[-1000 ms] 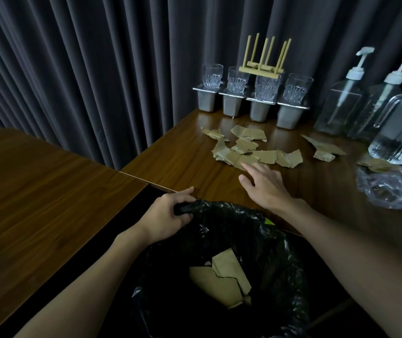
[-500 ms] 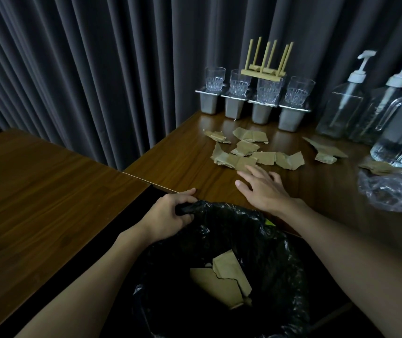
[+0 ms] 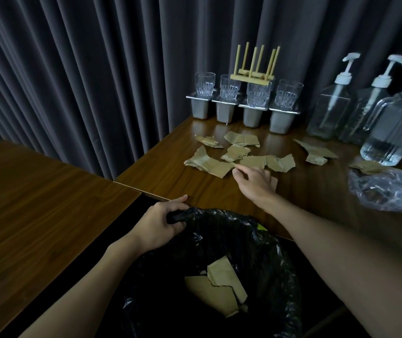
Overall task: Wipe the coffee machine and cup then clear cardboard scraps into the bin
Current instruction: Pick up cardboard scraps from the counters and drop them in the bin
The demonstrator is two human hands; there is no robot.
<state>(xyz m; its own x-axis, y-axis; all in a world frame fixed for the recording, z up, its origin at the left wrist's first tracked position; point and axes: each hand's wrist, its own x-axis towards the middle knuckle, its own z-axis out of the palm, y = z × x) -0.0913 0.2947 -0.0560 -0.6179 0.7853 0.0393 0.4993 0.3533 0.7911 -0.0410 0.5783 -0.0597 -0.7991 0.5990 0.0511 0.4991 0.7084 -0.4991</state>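
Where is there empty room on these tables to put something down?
The left table is bare where it shows. On the right table, the front strip between the cardboard scraps and the bin is free, beside the right hand. The back is crowded with glasses, bottles and, at right, a plastic bag.

bin liner point(image 3: 256, 240): glossy black | cardboard scraps point(image 3: 209, 164): tan-brown | table point(image 3: 48, 203): dark brown woodgrain | curtain point(image 3: 85, 69): dark grey, pleated | pump heads point(image 3: 344, 78): white | rack point(image 3: 251, 76): pale wood
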